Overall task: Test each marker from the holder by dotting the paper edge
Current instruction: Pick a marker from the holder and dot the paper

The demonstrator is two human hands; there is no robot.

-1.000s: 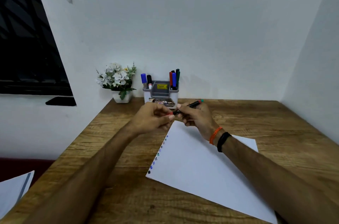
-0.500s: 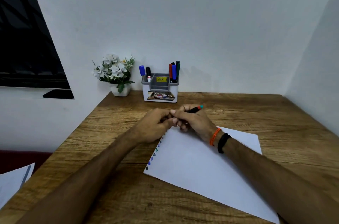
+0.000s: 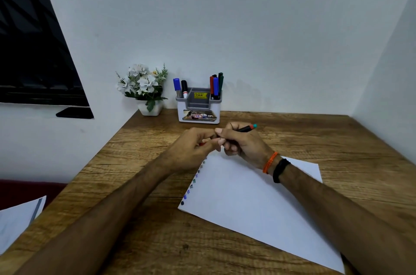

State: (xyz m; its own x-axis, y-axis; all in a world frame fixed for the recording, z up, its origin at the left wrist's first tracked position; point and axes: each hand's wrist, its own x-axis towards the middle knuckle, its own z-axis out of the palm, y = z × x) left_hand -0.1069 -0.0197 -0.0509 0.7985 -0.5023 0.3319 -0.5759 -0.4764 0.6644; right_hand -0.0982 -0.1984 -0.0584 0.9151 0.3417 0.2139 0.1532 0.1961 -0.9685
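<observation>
While both hands are meeting above the far corner of the paper point(image 3: 254, 198), the right hand point(image 3: 240, 143) is curling its fingers round a black marker point(image 3: 244, 128), whose red band and teal end are sticking out to the right past the knuckles. The left hand point(image 3: 193, 146) is bunching its fingertips against the right thumb; a sliver of red is showing under them, though I cannot tell whether it is pinching a cap or the marker's tip. The paper is lying slantwise on the wooden table point(image 3: 135, 229), and a row of coloured dots point(image 3: 193, 182) is running along its left edge. The holder point(image 3: 198, 105) is standing at the back of the table against the wall, well apart from the hands, with two markers point(image 3: 180, 87) sitting in its left compartment and several more point(image 3: 216, 85) in its right. A flowerpot point(image 3: 146, 92) is standing just beside the holder on its left. An orange thread point(image 3: 269, 162) and a black band point(image 3: 280, 170) are circling the right wrist.
</observation>
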